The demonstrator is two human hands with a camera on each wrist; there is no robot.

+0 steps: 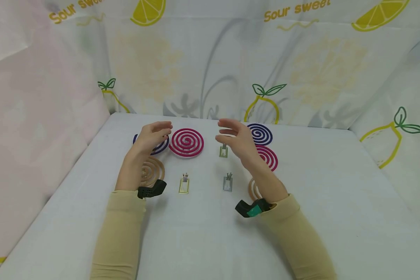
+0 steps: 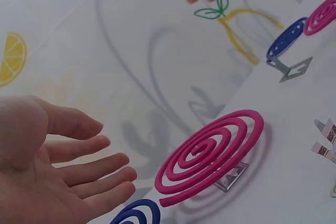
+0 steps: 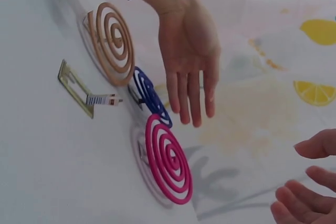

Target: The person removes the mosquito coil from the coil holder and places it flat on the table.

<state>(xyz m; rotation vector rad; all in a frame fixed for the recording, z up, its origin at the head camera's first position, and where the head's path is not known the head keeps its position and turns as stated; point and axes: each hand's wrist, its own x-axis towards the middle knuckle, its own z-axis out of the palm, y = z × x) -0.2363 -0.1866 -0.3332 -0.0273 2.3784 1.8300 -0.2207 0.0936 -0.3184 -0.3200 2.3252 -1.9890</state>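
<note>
My left hand [image 1: 149,137] hovers with straight, relaxed fingers above a dark blue mosquito coil [image 1: 161,149] and partly hides it. Right of that hand a pink coil [image 2: 198,151] sits raised on a small metal stand [image 2: 229,186], touched by neither hand. A tan coil [image 3: 116,41] lies below the left wrist. My right hand [image 1: 239,139] floats with loose fingers beside another blue coil [image 1: 260,133] and a second pink coil [image 1: 262,157]. Its forearm covers part of a second tan coil [image 1: 253,190]. Both hands hold nothing, palms facing each other.
Between the arms stand a gold metal coil stand [image 1: 184,180], a silver stand [image 1: 228,182] and a further stand [image 1: 223,151] near the right fingers. A white cloth [image 1: 189,241] covers the table. Lemon-printed cloth [image 1: 210,58] hangs behind.
</note>
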